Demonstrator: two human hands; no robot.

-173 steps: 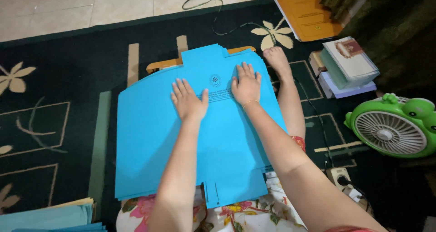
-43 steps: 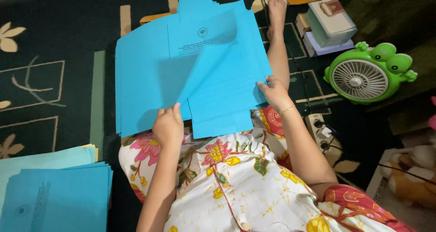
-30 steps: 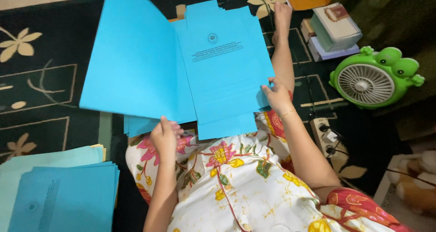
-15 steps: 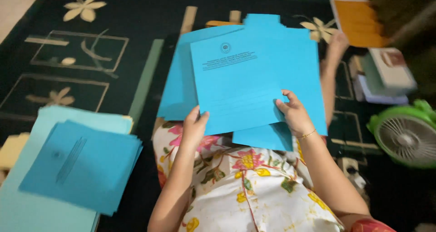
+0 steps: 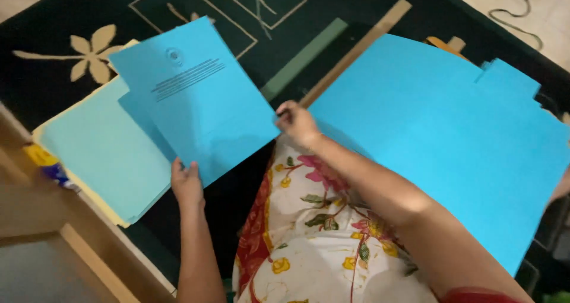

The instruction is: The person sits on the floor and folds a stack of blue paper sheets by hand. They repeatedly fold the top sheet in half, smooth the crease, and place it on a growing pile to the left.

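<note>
Blue folded sheet (image 5: 196,101) sits at ten o'clock, above the pale stack (image 5: 101,154); your left hand (image 5: 187,184) grips its lower edge, your right hand (image 5: 295,123) pinches its right corner.

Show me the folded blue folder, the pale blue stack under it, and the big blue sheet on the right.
Blue folder (image 5: 199,98), head view, middle of its printed cover.
Pale stack (image 5: 104,154), head view, bare top sheet.
Big sheet (image 5: 451,143), head view, its flat middle.

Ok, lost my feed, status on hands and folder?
Left hand and right hand gripping blue folder. Held over paler stack. Nothing in the way.
</note>
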